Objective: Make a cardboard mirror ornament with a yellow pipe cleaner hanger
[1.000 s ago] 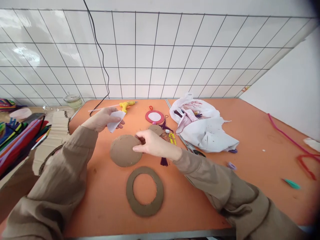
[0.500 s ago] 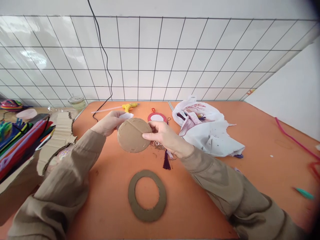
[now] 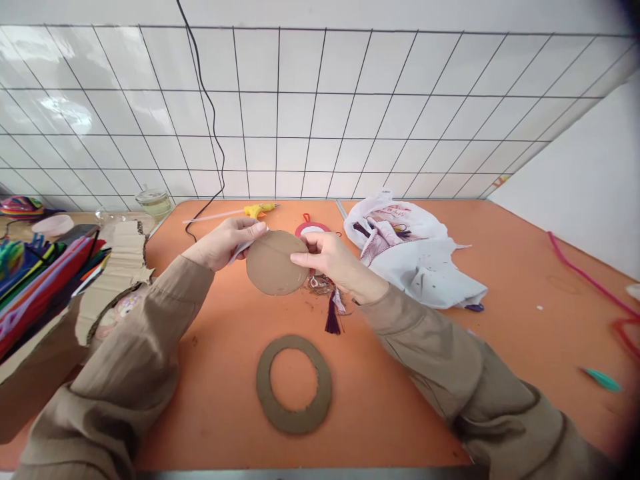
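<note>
A round cardboard disc point(image 3: 278, 263) is held above the table, its flat face toward me. My right hand point(image 3: 330, 261) pinches its right edge, thumb in front and fingers behind. My left hand point(image 3: 235, 241), at the disc's upper left edge, is closed on a thin white piece point(image 3: 242, 249) that looks like paper; most of it is hidden by the fingers and disc. Below my hands a cardboard ring point(image 3: 294, 385) lies flat on the orange table point(image 3: 225, 400). Behind the disc are a red-rimmed round piece point(image 3: 306, 230), partly covered, and a dark purple tassel point(image 3: 333, 315).
A yellow glue gun point(image 3: 259, 211) lies at the back, near a black cable point(image 3: 214, 120). To the right sits a white plastic bag point(image 3: 420, 267) with cloth inside. Torn cardboard point(image 3: 117, 267) and colourful pipe cleaners point(image 3: 45, 287) lie left. A green leaf-shaped piece point(image 3: 603, 380) lies far right.
The disc has moved slightly right and up in my right hand's grip. My left thumb now presses over the white piece, which shows lower, below the fingers.
</note>
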`<state>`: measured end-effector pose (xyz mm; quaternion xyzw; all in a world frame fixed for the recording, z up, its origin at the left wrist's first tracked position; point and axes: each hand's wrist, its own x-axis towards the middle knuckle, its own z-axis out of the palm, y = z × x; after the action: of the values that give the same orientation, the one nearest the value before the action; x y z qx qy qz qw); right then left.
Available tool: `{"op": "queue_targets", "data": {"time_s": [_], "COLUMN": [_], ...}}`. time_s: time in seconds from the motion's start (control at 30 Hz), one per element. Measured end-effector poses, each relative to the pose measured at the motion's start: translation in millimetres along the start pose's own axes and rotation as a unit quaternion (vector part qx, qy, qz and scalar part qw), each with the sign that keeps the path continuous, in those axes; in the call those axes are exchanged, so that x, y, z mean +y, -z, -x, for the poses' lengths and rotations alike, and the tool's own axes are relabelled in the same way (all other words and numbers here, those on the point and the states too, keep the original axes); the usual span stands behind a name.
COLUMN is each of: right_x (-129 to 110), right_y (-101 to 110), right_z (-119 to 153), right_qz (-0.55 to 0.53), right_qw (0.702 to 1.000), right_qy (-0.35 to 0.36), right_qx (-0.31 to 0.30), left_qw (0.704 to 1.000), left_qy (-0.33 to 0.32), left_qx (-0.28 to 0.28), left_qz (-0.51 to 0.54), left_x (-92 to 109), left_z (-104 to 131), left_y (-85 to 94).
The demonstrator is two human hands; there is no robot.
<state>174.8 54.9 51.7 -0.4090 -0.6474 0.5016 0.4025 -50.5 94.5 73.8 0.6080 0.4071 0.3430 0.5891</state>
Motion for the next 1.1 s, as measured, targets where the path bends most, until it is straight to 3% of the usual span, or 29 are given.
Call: {"op": "queue_targets", "data": {"time_s": [0.23,0.4,0.5,0.57,0.6,0.67,0.73,0.77,0.83,0.9,0.97,1.1], "right_x": [-1,2,4,5,6,7,7,6,5,5,7,12], "right_y": [3,6,8,10,11,14,17,18,20,21,19,13], "right_z": [-2,-5,-4,-3,-3,-4,-5,-5,-5,-4,-4,-5], "right_qz": [0.039,0.12,0.199,0.272,0.314,0.394,0.446,0.458,0.467,0.466,0.46,0.384], "right_qw": [0.999,0.986,0.958,0.907,0.865,0.753,0.649,0.616,0.585,0.584,0.616,0.771], "right_qy": [0.026,0.104,0.187,0.293,0.359,0.486,0.568,0.591,0.612,0.611,0.583,0.462], "right_qx": [0.002,0.044,0.092,0.133,0.156,0.203,0.24,0.249,0.255,0.261,0.262,0.211], "left_qw": [0.998,0.997,0.997,0.996,0.995,0.992,0.992,0.992,0.99,0.979,0.955,0.885], "left_qy": [0.034,-0.001,-0.04,-0.051,-0.045,-0.021,0.006,0.014,0.006,-0.042,-0.122,-0.296], "left_qx": [0.021,0.025,0.033,0.057,0.073,0.101,0.109,0.107,0.096,0.09,0.083,0.053], "left_qz": [-0.053,-0.067,-0.054,-0.051,-0.056,-0.068,-0.07,-0.072,-0.105,-0.18,-0.257,-0.354], "left_x": [3,6,9,11,13,15,16,17,18,17,14,4], "left_z": [2,5,7,8,9,9,10,11,13,14,13,4], "left_y": [-4.3,-5.8,-2.1,0.3,1.2,1.5,-0.1,-1.6,-5.5,-9.4,-11.7,-8.3]}}
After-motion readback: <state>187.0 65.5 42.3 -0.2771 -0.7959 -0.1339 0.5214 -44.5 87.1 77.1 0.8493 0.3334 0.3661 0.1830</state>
